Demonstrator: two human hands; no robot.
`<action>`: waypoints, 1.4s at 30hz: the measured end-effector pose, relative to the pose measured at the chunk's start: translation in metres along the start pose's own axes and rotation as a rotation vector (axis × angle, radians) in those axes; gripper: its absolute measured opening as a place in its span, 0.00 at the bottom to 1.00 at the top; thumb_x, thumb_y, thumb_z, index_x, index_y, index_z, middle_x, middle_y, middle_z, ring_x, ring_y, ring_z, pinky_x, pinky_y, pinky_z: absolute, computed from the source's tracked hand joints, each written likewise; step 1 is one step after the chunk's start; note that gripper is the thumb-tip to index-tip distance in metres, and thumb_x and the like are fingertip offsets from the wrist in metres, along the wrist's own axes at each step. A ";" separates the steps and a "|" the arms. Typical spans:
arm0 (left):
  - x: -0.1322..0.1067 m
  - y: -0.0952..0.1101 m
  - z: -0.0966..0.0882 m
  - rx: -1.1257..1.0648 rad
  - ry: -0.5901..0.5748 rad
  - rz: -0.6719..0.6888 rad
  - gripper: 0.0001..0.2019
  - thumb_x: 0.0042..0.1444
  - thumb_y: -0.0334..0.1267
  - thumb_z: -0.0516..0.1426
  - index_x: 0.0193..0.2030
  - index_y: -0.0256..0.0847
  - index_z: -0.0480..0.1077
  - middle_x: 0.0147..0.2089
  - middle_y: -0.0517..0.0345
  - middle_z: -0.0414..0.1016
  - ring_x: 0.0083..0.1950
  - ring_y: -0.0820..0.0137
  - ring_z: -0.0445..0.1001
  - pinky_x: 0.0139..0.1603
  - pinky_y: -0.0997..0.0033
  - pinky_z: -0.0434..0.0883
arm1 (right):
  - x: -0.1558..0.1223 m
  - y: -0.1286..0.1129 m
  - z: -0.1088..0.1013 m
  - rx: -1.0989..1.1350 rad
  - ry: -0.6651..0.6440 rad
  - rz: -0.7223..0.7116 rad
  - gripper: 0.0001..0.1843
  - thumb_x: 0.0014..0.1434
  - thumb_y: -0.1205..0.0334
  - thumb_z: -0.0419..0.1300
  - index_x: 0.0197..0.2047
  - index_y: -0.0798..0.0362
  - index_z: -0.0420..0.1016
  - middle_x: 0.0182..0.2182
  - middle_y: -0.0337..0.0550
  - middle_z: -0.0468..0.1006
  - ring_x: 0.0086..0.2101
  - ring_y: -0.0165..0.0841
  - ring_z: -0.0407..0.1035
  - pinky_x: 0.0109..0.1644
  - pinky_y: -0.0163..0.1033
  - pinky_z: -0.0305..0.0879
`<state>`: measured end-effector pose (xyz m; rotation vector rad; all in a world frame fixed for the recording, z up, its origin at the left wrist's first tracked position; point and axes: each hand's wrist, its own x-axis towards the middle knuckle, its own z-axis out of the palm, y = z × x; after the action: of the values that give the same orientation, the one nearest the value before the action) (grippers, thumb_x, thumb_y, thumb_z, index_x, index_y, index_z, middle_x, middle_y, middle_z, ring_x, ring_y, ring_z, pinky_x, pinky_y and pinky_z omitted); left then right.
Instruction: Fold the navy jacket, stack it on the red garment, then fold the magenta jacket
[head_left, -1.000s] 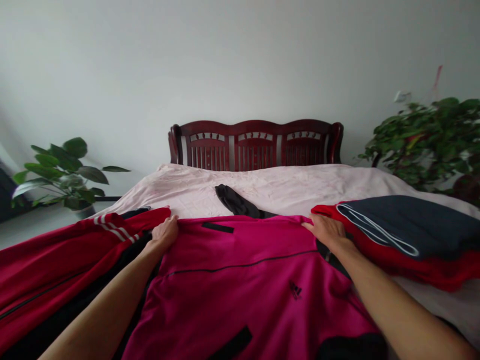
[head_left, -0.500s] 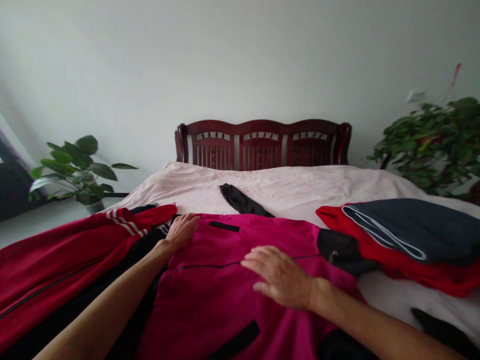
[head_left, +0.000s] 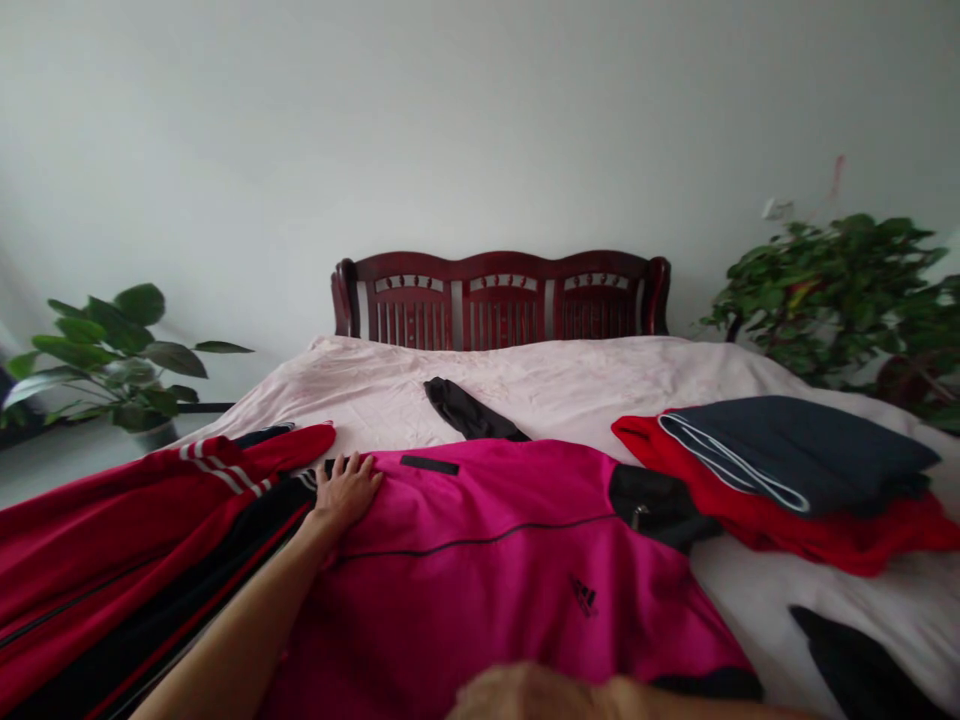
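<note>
A magenta jacket (head_left: 480, 580) with black trim and a small black logo lies spread on the bed (head_left: 570, 380). Flat on its far left edge rests my left hand (head_left: 349, 490), fingers apart. My right hand (head_left: 525, 692) is at the bottom edge, over the near part of the jacket; it is smeared by motion and its fingers are cut off by the frame. One black sleeve (head_left: 472, 408) stretches beyond the jacket's far edge. Black cloth (head_left: 656, 500) with a zipper pull sits at its far right corner.
Left of the jacket lie red garments (head_left: 150, 510) with white stripes and dark ones. A folded dark blue garment (head_left: 802, 450) rests on a red one (head_left: 840, 550) at right. Behind are a wooden headboard (head_left: 502, 300) and potted plants (head_left: 127, 350) (head_left: 832, 300).
My right hand has moved from the jacket's middle toward me, uncovering the logo. My left hand stays at the far left edge, fingers more spread. The view has shifted slightly right.
</note>
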<state>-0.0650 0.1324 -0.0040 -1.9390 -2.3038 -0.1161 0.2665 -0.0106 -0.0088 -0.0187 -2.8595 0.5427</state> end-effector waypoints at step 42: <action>0.066 0.134 -0.018 -1.139 0.039 -0.213 0.16 0.59 0.47 0.57 0.43 0.35 0.76 0.40 0.48 0.82 0.46 0.63 0.80 0.44 0.70 0.74 | 0.000 0.163 -0.064 -0.883 0.302 0.152 0.12 0.69 0.66 0.52 0.38 0.50 0.76 0.33 0.42 0.72 0.35 0.35 0.59 0.39 0.41 0.53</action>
<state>0.0567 0.2174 0.0207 -1.9122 -2.6350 -1.7849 0.2759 0.1636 -0.0103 -0.4213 -2.5617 -0.6680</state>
